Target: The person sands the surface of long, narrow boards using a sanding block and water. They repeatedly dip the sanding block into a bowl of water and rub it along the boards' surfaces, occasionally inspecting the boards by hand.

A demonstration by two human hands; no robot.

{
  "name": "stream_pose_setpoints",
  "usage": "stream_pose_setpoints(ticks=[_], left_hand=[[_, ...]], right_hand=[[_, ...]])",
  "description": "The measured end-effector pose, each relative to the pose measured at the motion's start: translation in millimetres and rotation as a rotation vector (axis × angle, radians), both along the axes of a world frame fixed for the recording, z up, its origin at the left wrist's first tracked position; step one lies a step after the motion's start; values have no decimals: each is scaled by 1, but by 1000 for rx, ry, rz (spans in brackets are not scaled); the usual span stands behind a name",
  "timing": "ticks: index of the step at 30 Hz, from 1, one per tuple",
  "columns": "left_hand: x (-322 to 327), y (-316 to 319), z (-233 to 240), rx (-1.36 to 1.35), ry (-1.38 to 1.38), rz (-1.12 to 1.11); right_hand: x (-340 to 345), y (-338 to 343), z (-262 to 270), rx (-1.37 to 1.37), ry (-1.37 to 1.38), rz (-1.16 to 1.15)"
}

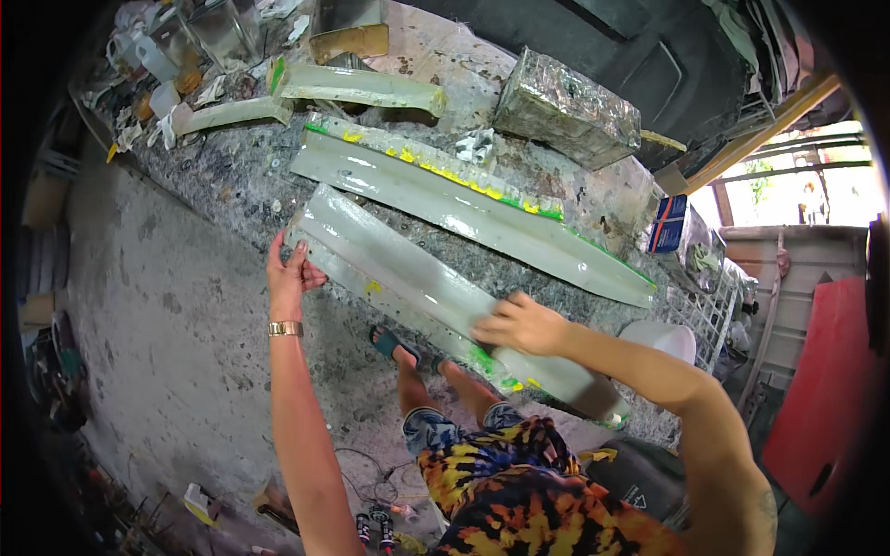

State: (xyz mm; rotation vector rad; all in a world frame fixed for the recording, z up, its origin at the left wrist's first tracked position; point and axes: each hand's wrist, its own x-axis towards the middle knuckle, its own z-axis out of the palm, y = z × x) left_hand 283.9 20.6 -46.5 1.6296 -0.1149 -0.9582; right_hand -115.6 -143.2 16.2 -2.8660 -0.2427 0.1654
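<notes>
A long, pale grey-green moulded panel (410, 271), probably fibreglass, slants along the near side of the worktable. Its near flange carries yellow and green marks, and its right end is rounded. My left hand (295, 263) holds the flange at the left end, thumb on top and fingers around the edge. Blurred, my right hand (521, 325) presses on the panel right of its middle with bent fingers; whether anything is under them is hidden. Behind lies a similar long panel (445, 215) with a yellow-and-green marked flange.
The stained worktable (229, 163) also bears shorter moulded pieces (354, 87), a tape-wrapped block (567, 108) and a crumpled white wad (475, 146). Plastic jugs (154, 59) crowd the far left. To the right are a blue-labelled box (671, 222), a white bucket (659, 339) and a red panel (817, 396).
</notes>
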Motion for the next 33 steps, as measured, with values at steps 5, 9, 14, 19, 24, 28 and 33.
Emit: stream_pose_setpoints(ticks=[5, 9, 14, 19, 24, 28, 33], left_hand=[[-10, -22, 2, -37, 16, -5], [-8, -17, 2, -10, -18, -1], [-4, -13, -1, -21, 20, 31], [-11, -19, -7, -28, -19, -34], [-5, -11, 3, 26, -33, -12], [-8, -16, 2, -4, -25, -10], [-5, -23, 2, -10, -44, -64]], right_hand=[[50, -24, -1, -134, -18, 92], [73, -17, -10, -16, -75, -27], [-94, 13, 12, -6, 148, -35], [39, -4, -5, -29, 16, -126], [-67, 27, 8, -76, 46, -116], [-46, 13, 3, -138, 35, -72], [84, 2, -11, -99, -161, -218]])
